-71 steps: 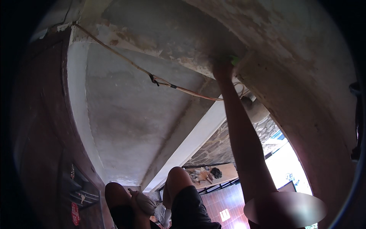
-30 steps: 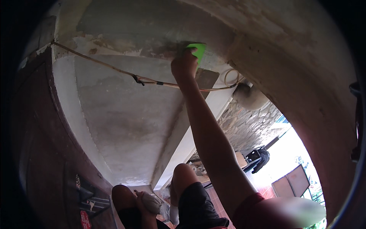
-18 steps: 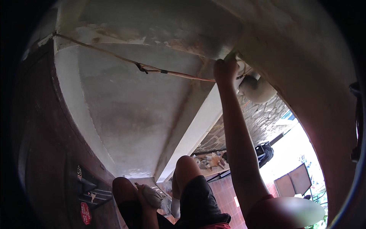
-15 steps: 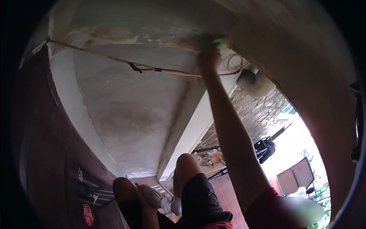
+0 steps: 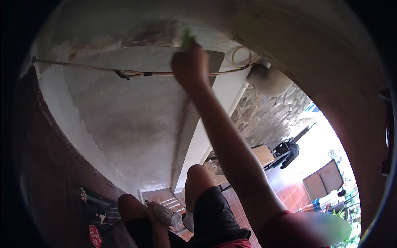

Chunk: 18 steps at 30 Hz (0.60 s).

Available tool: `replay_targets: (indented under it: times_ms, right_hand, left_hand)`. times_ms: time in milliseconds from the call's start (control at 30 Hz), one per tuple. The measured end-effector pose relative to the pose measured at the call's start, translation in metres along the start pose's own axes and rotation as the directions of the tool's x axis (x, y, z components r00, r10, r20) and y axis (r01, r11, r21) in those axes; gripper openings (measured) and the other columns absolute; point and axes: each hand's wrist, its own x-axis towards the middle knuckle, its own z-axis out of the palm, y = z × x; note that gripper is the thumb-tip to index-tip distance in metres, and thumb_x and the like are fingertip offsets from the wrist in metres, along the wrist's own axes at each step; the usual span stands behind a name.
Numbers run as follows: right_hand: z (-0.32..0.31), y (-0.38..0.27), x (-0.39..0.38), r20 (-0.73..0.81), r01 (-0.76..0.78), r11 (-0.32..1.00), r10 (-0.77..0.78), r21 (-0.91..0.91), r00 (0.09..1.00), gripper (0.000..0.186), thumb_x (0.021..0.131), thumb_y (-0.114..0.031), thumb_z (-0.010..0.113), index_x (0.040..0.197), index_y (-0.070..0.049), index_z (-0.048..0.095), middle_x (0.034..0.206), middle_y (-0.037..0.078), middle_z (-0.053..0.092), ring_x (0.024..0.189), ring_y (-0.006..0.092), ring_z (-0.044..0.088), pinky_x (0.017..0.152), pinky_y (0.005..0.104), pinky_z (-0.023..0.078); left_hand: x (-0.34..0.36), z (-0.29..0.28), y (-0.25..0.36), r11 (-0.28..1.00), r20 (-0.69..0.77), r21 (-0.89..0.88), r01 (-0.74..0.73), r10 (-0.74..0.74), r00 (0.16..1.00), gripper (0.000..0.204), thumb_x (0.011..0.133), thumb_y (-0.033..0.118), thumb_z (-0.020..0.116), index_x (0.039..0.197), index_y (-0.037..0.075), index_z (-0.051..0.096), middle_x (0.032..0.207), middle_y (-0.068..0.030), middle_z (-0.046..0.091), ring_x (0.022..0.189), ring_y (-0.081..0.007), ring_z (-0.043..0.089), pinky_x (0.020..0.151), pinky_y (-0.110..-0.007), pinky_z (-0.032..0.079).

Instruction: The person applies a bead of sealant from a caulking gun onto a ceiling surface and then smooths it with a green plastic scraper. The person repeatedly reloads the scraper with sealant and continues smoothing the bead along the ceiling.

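Observation:
My right hand (image 5: pixel 191 68) is raised at the end of a stretched arm, close to the stained, peeling plaster (image 5: pixel 151 33) overhead. Its fingers are closed around a small green tool (image 5: pixel 187 40), too smeared by motion to name its kind. Down by my knees, my left hand (image 5: pixel 153 210) grips a clear plastic bag (image 5: pixel 166 215) with a lumpy grey mass inside. A cable (image 5: pixel 165 74) runs across the wall behind my right wrist, which hides part of it.
The cable ends in a loop (image 5: pixel 241 57) near a rounded pale object (image 5: pixel 271 80). Dark panelling (image 5: pixel 53 165) stands at left, a stone wall (image 5: pixel 264 107) at right. Beyond are a black chair (image 5: pixel 285 155), a brown panel (image 5: pixel 324 184) and apparently a person in white (image 5: pixel 328 201).
My right hand has swept left across the overhead plaster with the green tool. The view has shifted slightly, and my left hand still holds the bag by my knees.

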Motion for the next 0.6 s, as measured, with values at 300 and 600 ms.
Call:
replay_targets:
  times_ms: [300,600]
  right_hand:
    - [0.029,0.043,0.035,-0.258,-0.142,0.904,0.037,-0.403,0.965,0.072,0.082,-0.001,0.051,0.139,0.019,0.013,0.135,0.040,0.037,0.123,0.0481,0.046,0.099,0.0446,0.048]
    - [0.081,-0.035,0.007,-0.032,0.102,0.988,-0.106,-0.119,0.994,0.070,0.082,-0.005,0.057,0.135,0.024,0.022,0.129,0.038,0.046,0.113,0.0434,0.057,0.096,0.0438,0.048]
  left_hand:
    - [-0.004,0.000,0.012,0.997,0.048,0.009,0.073,-0.074,0.996,0.025,0.082,0.038,0.058,0.089,0.014,0.057,0.075,-0.0041,0.060,0.064,-0.0235,0.062,0.059,-0.039,0.054]
    - [0.010,-0.006,0.005,0.996,0.055,-0.057,0.071,-0.068,0.996,0.025,0.084,0.039,0.057,0.088,0.014,0.056,0.075,-0.0047,0.060,0.063,-0.0238,0.062,0.058,-0.039,0.055]
